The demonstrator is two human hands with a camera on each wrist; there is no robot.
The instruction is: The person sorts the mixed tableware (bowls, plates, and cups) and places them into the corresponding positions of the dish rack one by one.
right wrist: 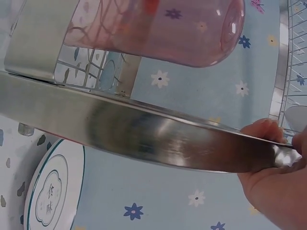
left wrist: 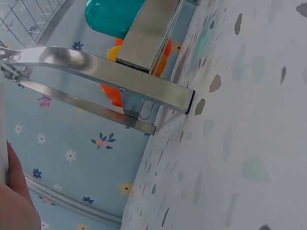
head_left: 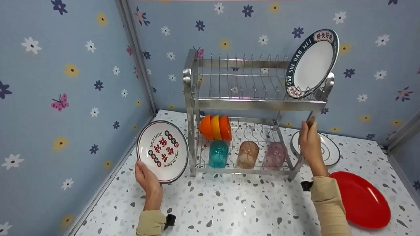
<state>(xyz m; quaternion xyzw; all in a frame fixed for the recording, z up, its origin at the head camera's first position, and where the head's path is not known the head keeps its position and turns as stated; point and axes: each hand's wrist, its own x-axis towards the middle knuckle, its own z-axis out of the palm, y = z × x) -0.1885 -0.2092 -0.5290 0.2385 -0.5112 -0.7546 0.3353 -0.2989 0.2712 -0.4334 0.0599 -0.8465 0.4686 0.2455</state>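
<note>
My left hand [head_left: 149, 182] holds a white plate [head_left: 163, 150] with red lettering by its lower left edge, left of a two-tier metal dish rack [head_left: 256, 105]. In the left wrist view only part of this hand [left wrist: 19, 206] shows, at the lower left. My right hand [head_left: 310, 146] grips the rack's right side post; in the right wrist view, thumb and fingers wrap the curved metal post [right wrist: 182, 143]. A dark-rimmed oval plate [head_left: 311, 67] leans upright in the top tier's right end. Orange and yellow bowls [head_left: 206, 127] sit on the lower tier, behind upturned teal [head_left: 218, 154], amber [head_left: 248, 154] and pink [head_left: 275, 156] cups.
A white plate with a dark rim [head_left: 330, 149] lies on the speckled tabletop [head_left: 236, 203], partly behind my right hand. Nearer me lies a red oval plate [head_left: 364, 200], beside my right sleeve. Flowered walls [head_left: 82, 108] stand at the left, back and right.
</note>
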